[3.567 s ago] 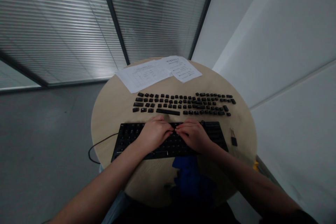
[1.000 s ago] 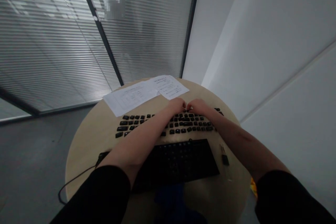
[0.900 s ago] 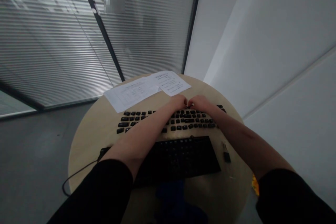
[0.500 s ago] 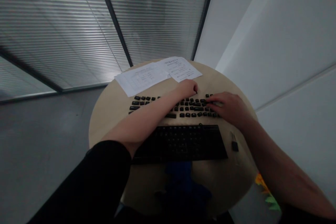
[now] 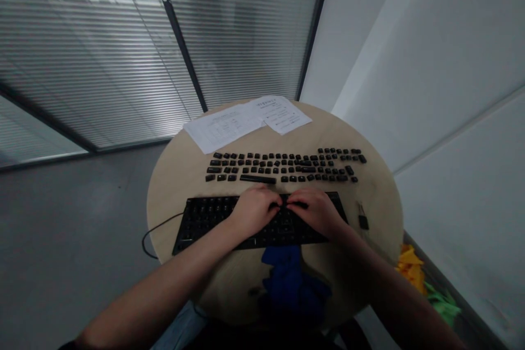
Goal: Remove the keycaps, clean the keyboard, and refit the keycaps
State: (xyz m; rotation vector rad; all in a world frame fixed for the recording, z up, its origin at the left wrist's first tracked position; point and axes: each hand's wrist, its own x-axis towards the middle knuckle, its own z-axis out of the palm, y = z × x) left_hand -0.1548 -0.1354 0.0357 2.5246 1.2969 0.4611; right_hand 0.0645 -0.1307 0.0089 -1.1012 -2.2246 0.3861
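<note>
Blue cloth bottom centre, at the near edge of the black keyboard mid-frame. Left hand and right hand over it, fingers bunched, tips close; can't tell if either pinches anything. Loose keycaps in rows beyond, centre. Papers upper centre.

Your left grip and right grip: both bare. Left forearm bare down to a black cuff, just showing at frame bottom. Right forearm bare, shadowed. You're in a black top, pale blue denim-like trousers. Fabric detail too dark.
</note>
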